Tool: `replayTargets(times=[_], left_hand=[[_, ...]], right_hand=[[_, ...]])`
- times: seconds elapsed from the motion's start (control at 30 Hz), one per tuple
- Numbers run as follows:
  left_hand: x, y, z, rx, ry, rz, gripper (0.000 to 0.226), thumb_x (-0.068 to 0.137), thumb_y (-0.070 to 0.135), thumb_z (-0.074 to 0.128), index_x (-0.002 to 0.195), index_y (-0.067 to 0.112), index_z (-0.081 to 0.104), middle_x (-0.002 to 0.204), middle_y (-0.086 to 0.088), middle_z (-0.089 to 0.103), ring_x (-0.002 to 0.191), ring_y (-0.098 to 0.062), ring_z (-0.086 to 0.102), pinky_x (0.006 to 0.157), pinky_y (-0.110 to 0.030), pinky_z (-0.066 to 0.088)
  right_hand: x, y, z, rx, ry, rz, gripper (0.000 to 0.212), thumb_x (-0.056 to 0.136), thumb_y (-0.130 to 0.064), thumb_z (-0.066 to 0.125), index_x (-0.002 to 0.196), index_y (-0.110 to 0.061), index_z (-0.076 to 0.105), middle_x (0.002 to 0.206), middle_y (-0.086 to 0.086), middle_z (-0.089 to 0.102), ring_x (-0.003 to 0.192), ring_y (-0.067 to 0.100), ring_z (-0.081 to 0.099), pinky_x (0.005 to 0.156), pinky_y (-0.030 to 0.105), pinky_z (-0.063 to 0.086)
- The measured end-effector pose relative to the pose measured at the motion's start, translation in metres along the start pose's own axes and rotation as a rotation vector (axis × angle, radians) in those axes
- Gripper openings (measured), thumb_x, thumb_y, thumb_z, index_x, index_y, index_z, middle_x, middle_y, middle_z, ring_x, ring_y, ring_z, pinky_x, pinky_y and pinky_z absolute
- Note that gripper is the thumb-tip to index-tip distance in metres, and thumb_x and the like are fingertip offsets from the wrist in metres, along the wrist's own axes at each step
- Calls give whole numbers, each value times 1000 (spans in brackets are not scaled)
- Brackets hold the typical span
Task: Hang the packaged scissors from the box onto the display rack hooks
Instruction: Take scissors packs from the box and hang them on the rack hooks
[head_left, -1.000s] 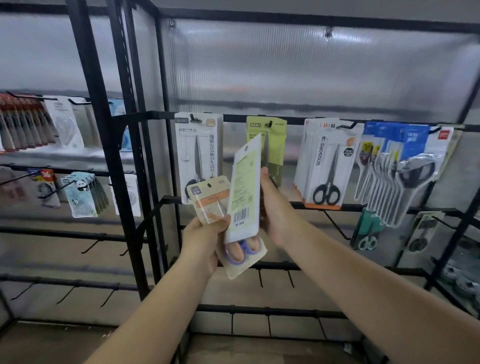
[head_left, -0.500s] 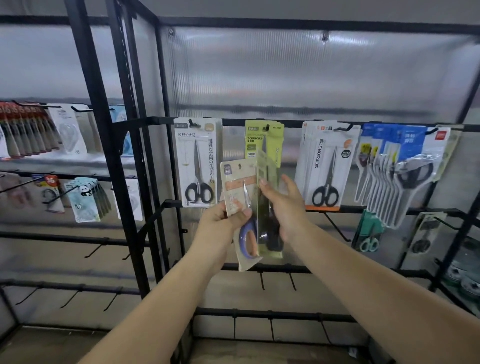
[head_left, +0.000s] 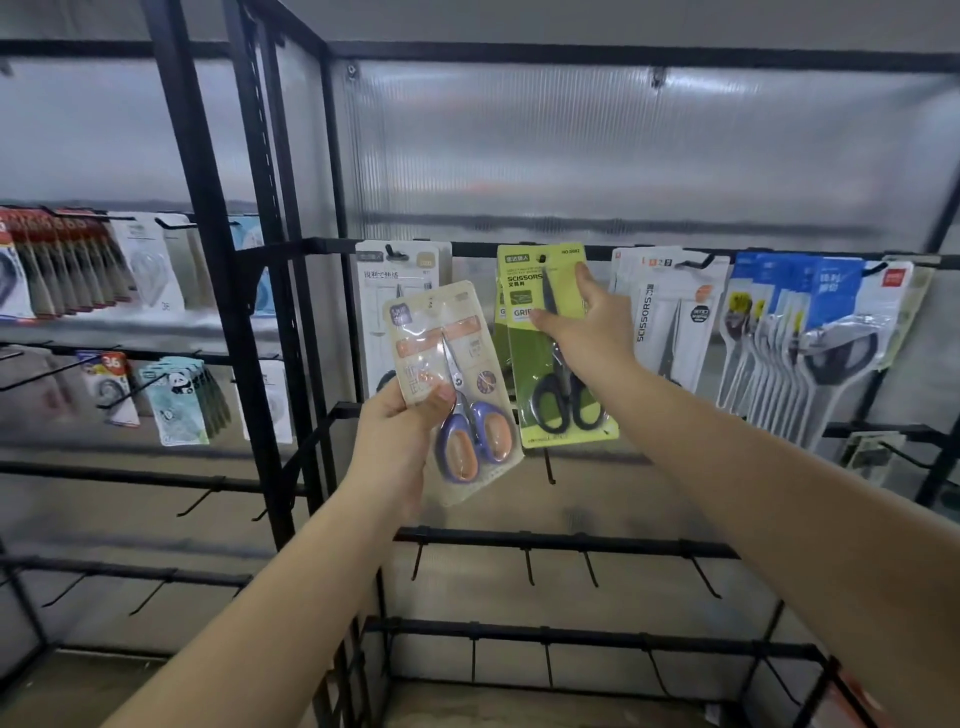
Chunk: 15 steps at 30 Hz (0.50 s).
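Two hands in view: left hand (head_left: 400, 436), right hand (head_left: 584, 325). One beige pack of purple-and-orange scissors (head_left: 457, 389). One green pack of black scissors (head_left: 556, 348) in front, with at least one more green pack behind. One white scissor pack (head_left: 402, 280) at the rack's (head_left: 208, 260) left end. Several stacked white and blue packs rightward, number unclear.

wall: translucent ribbed plastic panels (head_left: 597, 156) behind the frame, pale grey, soft daylight passes through | furniture: black metal frame (head_left: 208, 291) with horizontal bars and posts | floor: brownish surface (head_left: 519, 706), seen low between the bars | light: dim, even, without hard shadows
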<state>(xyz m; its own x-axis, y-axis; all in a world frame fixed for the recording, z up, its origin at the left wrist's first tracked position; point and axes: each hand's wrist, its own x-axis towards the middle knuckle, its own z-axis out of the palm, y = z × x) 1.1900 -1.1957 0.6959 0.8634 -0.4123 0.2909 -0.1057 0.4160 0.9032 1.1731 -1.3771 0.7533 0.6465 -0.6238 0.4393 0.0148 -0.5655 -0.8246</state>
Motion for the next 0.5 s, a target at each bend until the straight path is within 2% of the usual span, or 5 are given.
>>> replayTargets(times=[0.07,0.2,0.3,0.4,0.5], left_hand=[[1,0,-4,-2,7,-1,19,94,2,48,101,11,64,85,-1,73,76,-17,70,61,-27,54],[3,-1,-12,-25,33,-16,20,94,2,49,96,13,65,83,-1,73,74,-18,70,60,-29,55],[4,-2,-17,-39,53,-20,19,93,3,50,97,13,65,84,-2,72,73,-17,69,59,-27,56],[7,-5,-21,-59,63,-37,19,93,3,50,102,12,63,87,-2,73,76,-17,70,61,-28,57],[11,-9,-22,-71,64,-57,25,93,4,50,115,9,59,101,-6,71,86,-20,70,67,-32,57]], right_hand=[[3,-2,2,-61,-11,39,78,84,-28,68,147,-30,22,142,8,32,125,28,43,99,31,40],[2,-4,4,-134,-63,91,76,86,-18,62,148,-29,19,139,8,30,108,25,48,76,26,45],[-5,-1,6,-205,-24,67,72,84,-16,61,147,-24,26,137,8,30,124,25,37,98,33,37],[-26,3,12,-79,39,-63,56,84,-11,60,136,-24,43,130,2,36,121,20,39,104,36,37],[-49,0,17,85,-202,-51,53,88,-11,59,136,-25,41,115,-4,49,110,13,52,89,28,47]])
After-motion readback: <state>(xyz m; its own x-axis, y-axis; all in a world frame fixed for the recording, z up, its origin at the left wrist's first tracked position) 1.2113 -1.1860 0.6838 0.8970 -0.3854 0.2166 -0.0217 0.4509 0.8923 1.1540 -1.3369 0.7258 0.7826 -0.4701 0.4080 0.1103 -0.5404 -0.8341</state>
